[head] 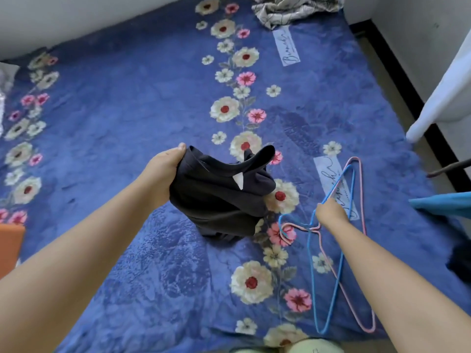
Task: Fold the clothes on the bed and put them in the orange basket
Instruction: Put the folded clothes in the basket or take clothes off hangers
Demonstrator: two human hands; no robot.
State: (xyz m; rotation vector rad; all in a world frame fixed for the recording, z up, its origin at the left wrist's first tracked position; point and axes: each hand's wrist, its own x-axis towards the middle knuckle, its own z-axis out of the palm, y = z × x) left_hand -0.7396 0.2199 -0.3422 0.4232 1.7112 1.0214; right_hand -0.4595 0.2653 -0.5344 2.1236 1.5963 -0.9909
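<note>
The left hand [163, 171] grips a bunched black garment [221, 197] at its upper edge, holding it up so its lower folds touch the bed [127, 103]. The right hand [330, 212] is curled around two wire hangers, a blue hanger [312, 276] and a pink hanger [367, 301], lying together on the blue floral blanket. A crumpled patterned cloth [285, 10] sits at the far end. An orange basket [10, 247] edge shows at the left.

Blue floral bed [127, 123] bears hangers [339, 250] and crumpled cloth [288, 8]
</note>
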